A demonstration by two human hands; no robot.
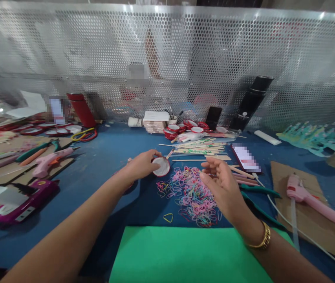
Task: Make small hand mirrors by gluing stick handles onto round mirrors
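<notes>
My left hand (pixel 142 165) grips the edge of a small round red-rimmed tin (pixel 161 167), white inside, with thumb and fingers at its left side. A thin stick-like piece (pixel 169 154) sticks out past the tin's upper right. My right hand (pixel 222 184) hovers with half-curled fingers apart and nothing visible in it. Below and left of it spreads a heap of small coloured loops (pixel 196 196) that look like rubber bands. One yellow loop (pixel 168 217) lies alone nearer me. A green sheet (pixel 185 255) covers the table's front, partly under my right forearm.
Pale sticks (pixel 199 149) lie behind the heap, with stacked red-rimmed tins (pixel 182 127) beyond. Phone (pixel 246 158), green-handled pliers (pixel 258 204) and pink glue gun (pixel 314 200) are right. Purple power strip (pixel 28 202) and another glue gun (pixel 52 159) are left. A perforated metal screen (pixel 96 51) stands behind.
</notes>
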